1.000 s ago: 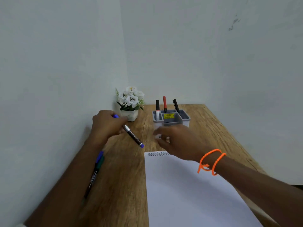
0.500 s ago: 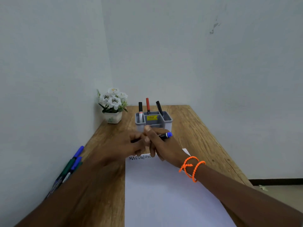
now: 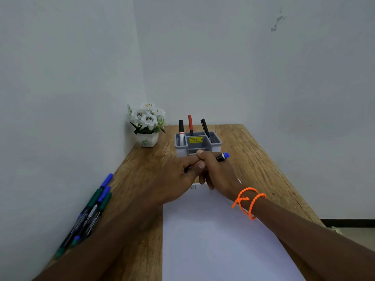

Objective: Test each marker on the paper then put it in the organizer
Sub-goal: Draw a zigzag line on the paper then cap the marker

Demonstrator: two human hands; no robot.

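The left hand [image 3: 178, 175] and right hand [image 3: 217, 171] both hold one blue marker [image 3: 222, 156]. They meet above the paper [image 3: 213, 240], near the organizer [image 3: 197, 144].

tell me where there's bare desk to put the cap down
Bare wood lies right of the paper, from the organizer to the desk's right edge. A smaller patch sits between the flower pot and the left hand. The left edge is crowded with loose markers.

Single head-worn view: looks forward and down along a wooden table [image 3: 253, 159] toward the wall corner, hands close below.
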